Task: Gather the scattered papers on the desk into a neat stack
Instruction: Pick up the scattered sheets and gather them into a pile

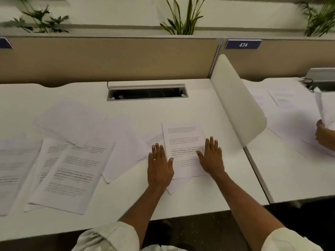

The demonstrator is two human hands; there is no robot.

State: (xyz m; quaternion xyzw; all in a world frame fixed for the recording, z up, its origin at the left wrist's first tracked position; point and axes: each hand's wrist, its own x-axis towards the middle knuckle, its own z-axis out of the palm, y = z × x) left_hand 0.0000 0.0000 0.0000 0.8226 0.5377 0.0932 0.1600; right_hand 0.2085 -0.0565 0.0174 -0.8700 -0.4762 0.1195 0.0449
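Note:
Several white printed sheets lie scattered over the white desk (pixel 199 109). One printed sheet (pixel 183 140) lies right of centre on top of other pages. My left hand (pixel 159 165) rests flat on its left edge, fingers spread, a ring on one finger. My right hand (pixel 211 156) lies flat on its right side, fingers apart. Neither hand grips anything. Overlapping sheets (pixel 72 171) cover the left part of the desk, and blank-looking pages (pixel 70 120) lie farther back.
A cable slot (pixel 147 92) is set into the desk's rear. A white curved divider (pixel 235 105) bounds the right side. Beyond it, another person's hand (pixel 323 134) holds papers over the neighbouring desk. A beige partition with label 474 (pixel 243 44) stands behind.

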